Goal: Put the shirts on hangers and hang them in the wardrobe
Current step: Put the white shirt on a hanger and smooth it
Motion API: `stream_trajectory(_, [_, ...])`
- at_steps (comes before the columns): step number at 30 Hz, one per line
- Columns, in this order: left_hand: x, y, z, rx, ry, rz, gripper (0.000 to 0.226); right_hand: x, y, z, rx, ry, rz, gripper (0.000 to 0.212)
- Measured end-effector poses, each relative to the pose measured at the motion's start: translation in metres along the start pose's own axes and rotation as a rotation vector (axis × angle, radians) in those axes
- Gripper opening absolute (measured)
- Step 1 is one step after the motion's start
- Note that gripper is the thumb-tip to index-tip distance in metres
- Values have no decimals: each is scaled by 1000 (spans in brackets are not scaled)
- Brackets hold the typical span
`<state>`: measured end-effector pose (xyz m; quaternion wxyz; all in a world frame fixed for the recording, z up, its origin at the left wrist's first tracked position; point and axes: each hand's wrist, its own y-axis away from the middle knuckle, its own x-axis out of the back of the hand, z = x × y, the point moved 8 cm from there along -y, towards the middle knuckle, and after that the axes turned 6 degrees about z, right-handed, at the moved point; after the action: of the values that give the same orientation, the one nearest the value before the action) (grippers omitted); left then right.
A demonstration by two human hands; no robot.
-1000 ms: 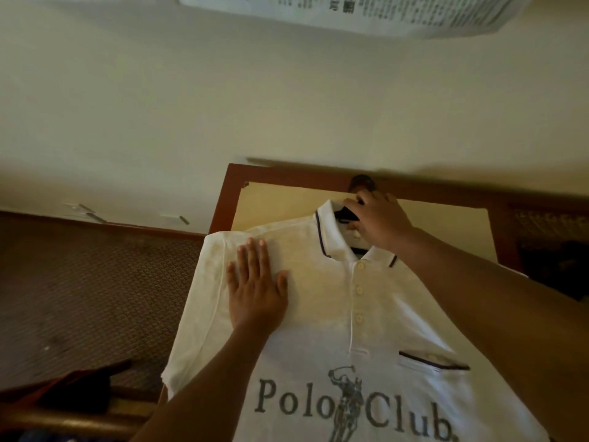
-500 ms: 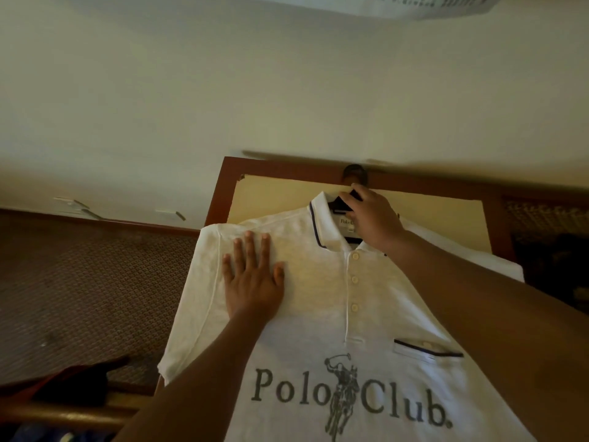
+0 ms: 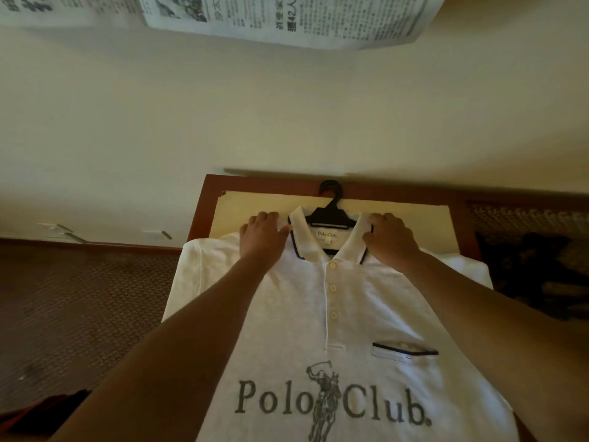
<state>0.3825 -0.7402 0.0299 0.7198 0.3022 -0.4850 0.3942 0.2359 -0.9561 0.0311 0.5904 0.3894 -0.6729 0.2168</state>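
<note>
A white polo shirt [image 3: 318, 314] printed "Polo Club" lies face up on a table with a dark wooden rim [image 3: 255, 183]. A black hanger [image 3: 331, 213] sits inside its collar, with the hook pointing toward the wall. My left hand [image 3: 263, 239] grips the shirt's left shoulder just beside the collar, fingers curled over the top edge. My right hand [image 3: 390, 239] grips the right side of the collar and shoulder the same way. The hanger's arms are hidden under the fabric.
A cream wall rises behind the table, with a newspaper sheet [image 3: 287, 17] hanging at the top. Patterned brown carpet [image 3: 79, 314] lies to the left. Dark woven furniture [image 3: 535, 256] stands at the right. A dark red item [image 3: 47, 409] sits at the bottom left.
My left hand left the shirt's chest and moved up to the left shoulder. My right hand let go of the hanger and moved to the right collar, uncovering the hanger.
</note>
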Motion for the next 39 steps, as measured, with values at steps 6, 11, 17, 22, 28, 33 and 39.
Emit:
stream_trajectory(6, [-12,-16,15,-57,-49,-17,43,-7,-8,2,-4,27,-29,46])
stream_trajectory(11, [-15,-23,18,-29,-64,-42,38,-6,-16,1,-28,-3,-55,44])
stream_trajectory(17, [-9,-19,13,53,99,-123,40,1,-17,-1,-3,13,-84,47])
stream_trajectory(22, [19,-12,22,-10,44,-149,46,23,-10,-6,15,-74,-98,39])
stream_trajectory(28, [62,9,38,-28,186,-126,37,63,11,-18,84,-193,-92,31])
stream_trajectory(33, [102,32,57,-67,260,-93,30,105,42,-27,156,-217,-96,18])
stream_trajectory(39, [140,42,81,-221,155,-127,35,160,85,-29,141,-177,-26,15])
